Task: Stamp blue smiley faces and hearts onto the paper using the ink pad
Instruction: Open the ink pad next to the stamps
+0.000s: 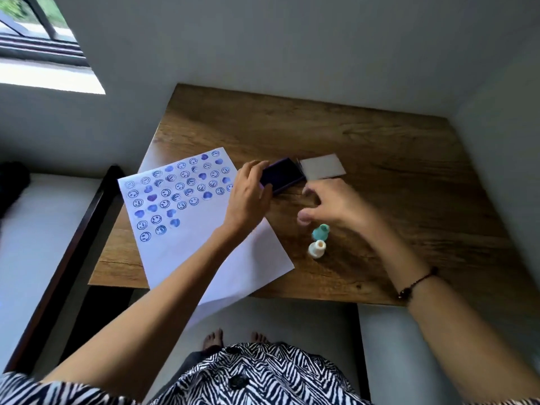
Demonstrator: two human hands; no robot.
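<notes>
A white paper (222, 258) lies on the wooden table (365, 141), its upper left part covered with several blue smiley and heart prints (175, 194). The dark blue ink pad (283, 173) sits open just right of the paper, its grey lid (321, 166) folded back to the right. My left hand (248, 194) grips the pad's left end. My right hand (333, 204) hovers blurred just right of the pad, fingers spread, holding nothing. A teal stamp (320, 231) and a white stamp (317, 248) stand on the table below my right hand.
The table fills a corner, with grey walls behind and to the right. A dark-framed bench with a pale cushion (35, 244) runs along the left. The paper's lower corner overhangs the table's front edge. My bare feet (230, 339) show on the floor below.
</notes>
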